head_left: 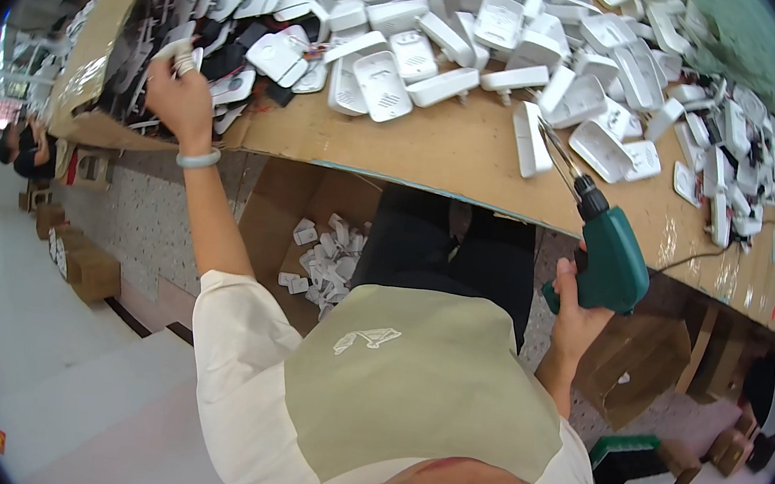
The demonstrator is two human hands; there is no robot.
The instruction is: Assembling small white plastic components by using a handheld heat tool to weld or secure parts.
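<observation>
My right hand (580,307) is wrapped round the grip of a green soldering gun (617,259), its black collar and thin metal rods angled up toward the far left. The tip of the rods ends beside a white plastic housing (532,142) standing at the table's near side. At the far left, my left hand (178,94) reaches into a heap of white plastic parts with dark pieces and wires (280,56). Its fingers are bent together, with pale wrapping on them. What they pinch, if anything, is not clear.
Many white housings (383,86) cover the cardboard-topped table (369,156). Another heap of white parts (743,158) lies at the right, near the tool's cord. Below the table, an open cardboard box (279,206) holds white pieces. Another person (32,149) sits far left.
</observation>
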